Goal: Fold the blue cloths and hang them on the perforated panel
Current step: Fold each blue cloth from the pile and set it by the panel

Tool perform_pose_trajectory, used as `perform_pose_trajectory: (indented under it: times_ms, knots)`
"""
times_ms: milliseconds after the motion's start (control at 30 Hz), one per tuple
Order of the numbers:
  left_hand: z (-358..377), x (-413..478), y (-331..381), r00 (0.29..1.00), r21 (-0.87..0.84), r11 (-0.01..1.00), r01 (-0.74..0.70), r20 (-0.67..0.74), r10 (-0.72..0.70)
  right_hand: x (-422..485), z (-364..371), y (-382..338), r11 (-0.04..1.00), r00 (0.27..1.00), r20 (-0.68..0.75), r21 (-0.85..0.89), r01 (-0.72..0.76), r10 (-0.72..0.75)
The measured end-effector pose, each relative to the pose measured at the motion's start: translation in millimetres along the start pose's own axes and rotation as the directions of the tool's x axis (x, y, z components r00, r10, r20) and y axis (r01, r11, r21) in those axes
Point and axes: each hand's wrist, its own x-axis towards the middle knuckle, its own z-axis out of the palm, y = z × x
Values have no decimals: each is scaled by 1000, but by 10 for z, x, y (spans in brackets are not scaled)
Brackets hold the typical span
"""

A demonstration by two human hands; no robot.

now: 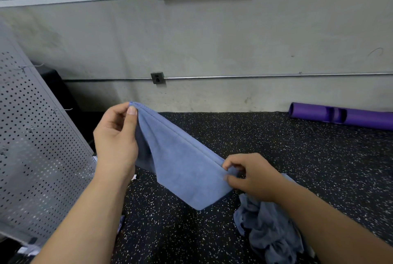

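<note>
A folded blue cloth (182, 164) hangs in the air between my hands, its doubled top edge stretched tight and sloping down to the right. My left hand (116, 138) pinches the upper left corner between thumb and fingers. My right hand (253, 175) pinches the lower right corner. The cloth's bottom point dangles just above the floor. A crumpled pile of blue cloths (268, 229) lies on the floor under my right forearm. The grey perforated panel (32, 140) leans at the left, with thin wire hooks sticking out of it.
The floor is black speckled rubber (297, 147). A purple roll (340, 115) lies at the foot of the concrete wall at the right. A socket box and a conduit run along the wall. A whiteboard with writing hangs above.
</note>
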Motion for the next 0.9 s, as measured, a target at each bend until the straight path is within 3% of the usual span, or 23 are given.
perform_pose_trajectory:
  times_ms: [200,400,567,900]
  knots:
    - [-102,100,-64,996,13,1000,9,-87,-8,17,-145,-4,985,994,-107,171,-21,39]
    - [-161,174,-177,993,47,998,51,-107,-46,-11,-281,-53,937,991,-117,349,-25,70]
    - [-199,205,-263,989,82,992,94,-118,-84,-33,-357,5,936,998,20,346,-58,55]
    - [-284,251,-412,988,211,967,146,-89,-130,-49,-369,-49,929,991,-125,369,-1,51]
